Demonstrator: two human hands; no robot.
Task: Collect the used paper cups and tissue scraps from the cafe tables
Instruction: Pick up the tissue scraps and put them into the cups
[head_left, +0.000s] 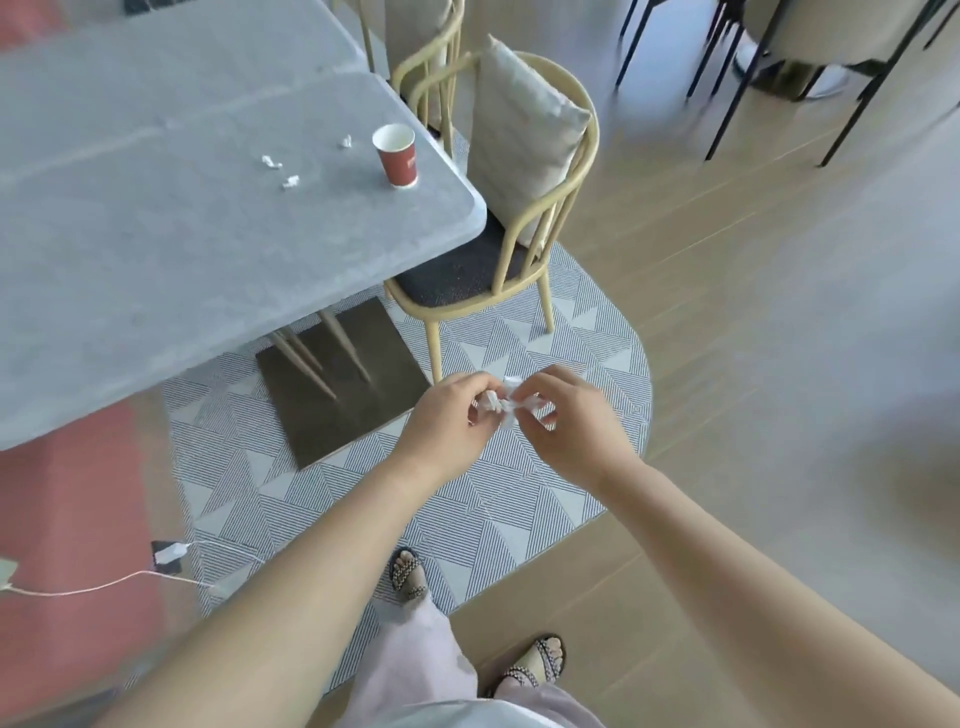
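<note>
1. A crumpled tissue wad (501, 402) is sitting between the two hands. It is off the table (156, 260), in the air over the rug (467, 493), nearer than the table's right corner and to its right.
2. The left hand (447, 421) is pinching the wad's left end with its fingers curled in around the paper. The right hand (566, 421) is pinching the right end between thumb and fingertips. Both grips are pressing onto the tissue, and neither hand is spread.
3. The cup (396, 156) is standing upright on the table close to its right edge, its mouth facing up and its long axis vertical. From the hands it is lying far and to the left.
4. Three scraps (271, 162) are lying on the tabletop left of the cup, apart from it and from each other. One is sitting near the cup and two are lying further left.
5. The left hand is the nearer one to the table. It is probably the better placed to reach for the cup and scraps, provided the right hand is taking the whole wad first.
6. A chair (519, 208) with a cushion on it is standing tucked in at the table's right edge, just right of the cup. A reach from that side would likely be crossing its back.
</note>
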